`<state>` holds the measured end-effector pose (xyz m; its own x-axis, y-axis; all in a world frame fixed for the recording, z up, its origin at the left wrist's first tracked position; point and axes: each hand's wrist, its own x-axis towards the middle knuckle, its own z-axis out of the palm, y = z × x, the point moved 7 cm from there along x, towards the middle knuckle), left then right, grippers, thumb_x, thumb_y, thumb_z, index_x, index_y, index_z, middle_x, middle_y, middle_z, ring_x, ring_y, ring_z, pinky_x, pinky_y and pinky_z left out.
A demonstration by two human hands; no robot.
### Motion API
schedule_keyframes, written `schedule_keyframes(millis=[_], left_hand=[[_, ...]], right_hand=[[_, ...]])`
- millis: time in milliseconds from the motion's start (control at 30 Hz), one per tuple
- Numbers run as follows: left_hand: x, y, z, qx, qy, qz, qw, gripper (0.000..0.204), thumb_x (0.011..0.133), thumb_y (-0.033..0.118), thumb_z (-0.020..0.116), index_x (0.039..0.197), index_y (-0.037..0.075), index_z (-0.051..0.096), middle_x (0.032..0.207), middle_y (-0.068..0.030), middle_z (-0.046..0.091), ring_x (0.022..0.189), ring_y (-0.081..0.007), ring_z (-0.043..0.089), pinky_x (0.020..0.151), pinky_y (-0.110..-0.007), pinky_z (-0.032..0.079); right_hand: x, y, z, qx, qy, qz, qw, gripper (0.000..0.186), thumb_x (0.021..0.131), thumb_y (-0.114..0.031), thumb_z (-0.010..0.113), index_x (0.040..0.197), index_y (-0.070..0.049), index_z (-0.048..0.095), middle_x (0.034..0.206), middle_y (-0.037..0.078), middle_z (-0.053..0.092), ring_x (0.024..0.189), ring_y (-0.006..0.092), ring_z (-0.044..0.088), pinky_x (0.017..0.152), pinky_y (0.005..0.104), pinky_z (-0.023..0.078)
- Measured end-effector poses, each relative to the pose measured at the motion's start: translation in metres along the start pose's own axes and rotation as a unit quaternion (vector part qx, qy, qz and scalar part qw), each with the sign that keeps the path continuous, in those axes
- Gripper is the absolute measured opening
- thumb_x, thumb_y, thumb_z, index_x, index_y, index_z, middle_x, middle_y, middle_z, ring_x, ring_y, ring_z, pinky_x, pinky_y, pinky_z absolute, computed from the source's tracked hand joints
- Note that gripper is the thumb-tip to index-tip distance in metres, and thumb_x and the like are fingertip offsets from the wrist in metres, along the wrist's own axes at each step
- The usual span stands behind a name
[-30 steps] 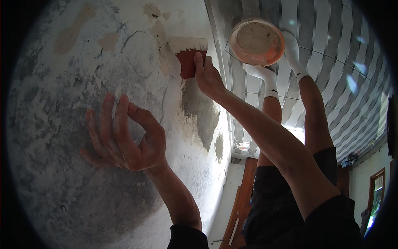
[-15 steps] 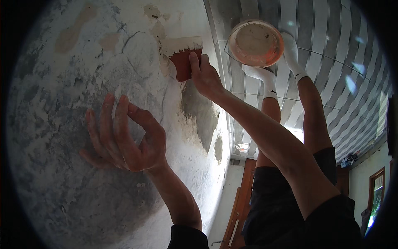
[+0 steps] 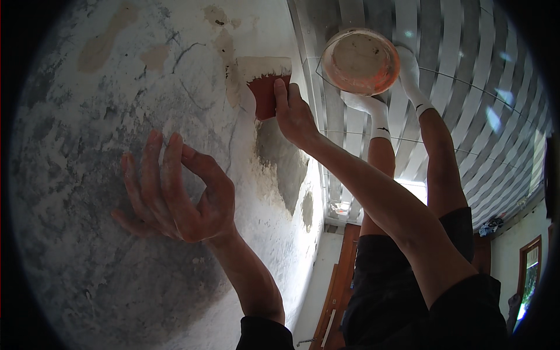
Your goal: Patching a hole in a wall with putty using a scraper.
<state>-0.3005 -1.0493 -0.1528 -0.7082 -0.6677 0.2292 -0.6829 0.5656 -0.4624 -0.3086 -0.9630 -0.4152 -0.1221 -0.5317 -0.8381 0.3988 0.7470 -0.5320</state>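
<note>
My right hand [image 3: 296, 119] grips a reddish-brown putty spreader [image 3: 265, 100], its thumb lying along the blade. The blade rests on a mottled white and grey wall [image 3: 93, 192], with putty clinging along its upper edge. Just above it lies a smooth strip of fresh, pale putty [image 3: 269, 64]. Below the spreader a rough-edged grey bare patch [image 3: 286, 163] shows in the wall. My left hand [image 3: 184, 201] is held at the wall further left, fingers spread and dusty, with nothing in it; whether it presses on the surface is hard to tell.
An orange bucket [image 3: 389, 73] with pale residue inside and a wire handle stands on the grey striped floor [image 3: 466, 70], beside my white-socked feet [image 3: 410, 76]. Several dried patches and cracks mark the wall. A brown wooden door [image 3: 341, 280] and a window [image 3: 529, 271] appear toward the bottom.
The spreader in my right hand has slid a little to the right and down along the wall, uncovering more of the pale putty strip. My left hand has hardly moved.
</note>
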Motion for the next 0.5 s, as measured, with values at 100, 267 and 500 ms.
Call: schedule_keyframes(millis=[100, 267, 500], left_hand=[[0.001, 0.001, -0.001, 0.0, 0.0, 0.001, 1.0, 0.019, 0.085, 0.016, 0.068, 0.103, 0.022, 0.067, 0.111, 0.0049, 0.069, 0.115, -0.0205, 0.06, 0.113, -0.052, 0.016], [0.0, 0.001, 0.0, -0.001, 0.003, 0.0, 1.0, 0.019, 0.085, 0.016, 0.068, 0.104, 0.022, 0.067, 0.11, 0.0048, 0.069, 0.115, -0.0204, 0.06, 0.113, -0.052, 0.016], [0.003, 0.003, 0.0, 0.003, 0.004, -0.003, 1.0, 0.019, 0.085, 0.015, 0.068, 0.103, 0.022, 0.067, 0.11, 0.0054, 0.069, 0.114, -0.0201, 0.06, 0.114, -0.05, 0.016]], right_hand=[[0.0, -0.001, 0.003, -0.006, -0.005, -0.008, 1.0, 0.052, 0.1, -0.048, 0.032, 0.103, 0.003, 0.043, 0.09, 0.033, 0.063, 0.089, 0.0497, 0.061, 0.081, 0.0534, 0.047], [0.009, -0.005, -0.001, -0.009, 0.027, 0.006, 1.0, 0.051, 0.1, -0.047, 0.033, 0.102, 0.002, 0.043, 0.09, 0.034, 0.062, 0.089, 0.0501, 0.061, 0.08, 0.0539, 0.047], [0.009, -0.004, -0.002, -0.025, 0.012, -0.004, 1.0, 0.053, 0.1, -0.048, 0.032, 0.105, 0.003, 0.043, 0.091, 0.033, 0.063, 0.09, 0.0497, 0.061, 0.082, 0.0525, 0.047]])
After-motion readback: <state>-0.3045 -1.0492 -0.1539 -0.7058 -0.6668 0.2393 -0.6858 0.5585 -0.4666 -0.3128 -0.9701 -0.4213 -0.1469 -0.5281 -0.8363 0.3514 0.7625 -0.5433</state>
